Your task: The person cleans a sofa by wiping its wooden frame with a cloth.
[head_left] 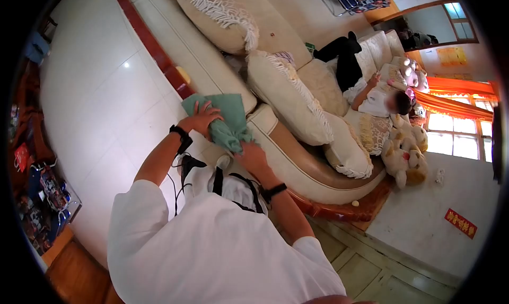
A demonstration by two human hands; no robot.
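A crumpled green cloth (231,111) is spread over the front corner of the beige sofa (180,36), by its dark red wooden edge. My left hand (199,121), a black band on its wrist, grips the cloth's left side, fingers bent over the fabric. Lower on the right, my right hand (253,158) has hold of a bunched part of the same cloth. Its fingertips are partly hidden in the folds. This wrist also wears a black band.
Fringed cushions (289,100) lie along the sofa. A person (374,97) in a white top and dark trousers reclines farther along it, near plush toys (405,153). Pale floor tiles (111,92) stretch to the left. Thin black cables (175,190) hang near my left forearm.
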